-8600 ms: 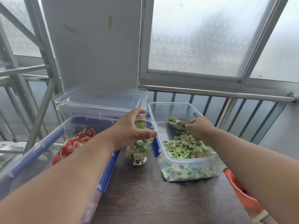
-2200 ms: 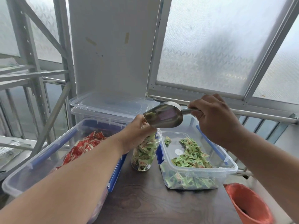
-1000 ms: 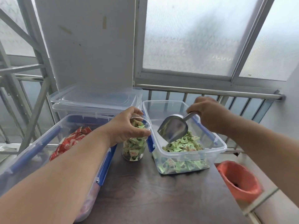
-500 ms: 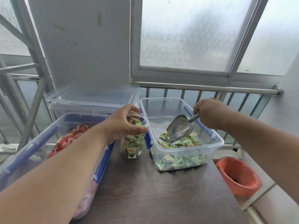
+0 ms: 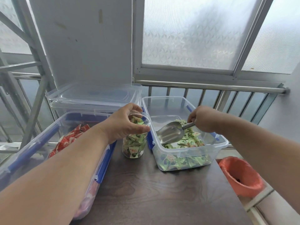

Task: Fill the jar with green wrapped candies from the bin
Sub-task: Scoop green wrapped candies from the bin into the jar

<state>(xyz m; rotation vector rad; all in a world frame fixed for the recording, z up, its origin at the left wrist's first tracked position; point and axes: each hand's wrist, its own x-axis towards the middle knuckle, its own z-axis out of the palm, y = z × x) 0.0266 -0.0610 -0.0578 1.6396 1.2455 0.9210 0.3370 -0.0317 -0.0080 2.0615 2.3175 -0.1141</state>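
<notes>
Head view, what changed: A moment ago I tipped my scoop (image 5: 170, 133) over the jar (image 5: 134, 140). Now it is back down in the bin (image 5: 185, 143), nose low, digging into the green candies (image 5: 190, 140).
What that means: I think I am loading one more scoop. The jar looks nearly full, so I guess only a little more will fit.
Left hand (image 5: 121, 124): My fingers are wrapped round the top of the jar, holding it steady as before.
Right hand (image 5: 203, 118): It is closed tight round the scoop handle.
Where the jar is: It stands on the dark worktop (image 5: 162, 192), between the bin on the right and the big box (image 5: 53, 138) on the left.
Jar: Clear, round, tall, open on top.
Scoop: Shiny grey metal, curved like a small shovel.
Bin: Clear, thin plastic, with blue clips.
Candies: Small, flat, crinkly packets.
Big box: Holds red packets (image 5: 69, 140).
Worktop: Dark, smooth wood grain.
Far right: An orange tub (image 5: 240, 176) sits low.
</notes>
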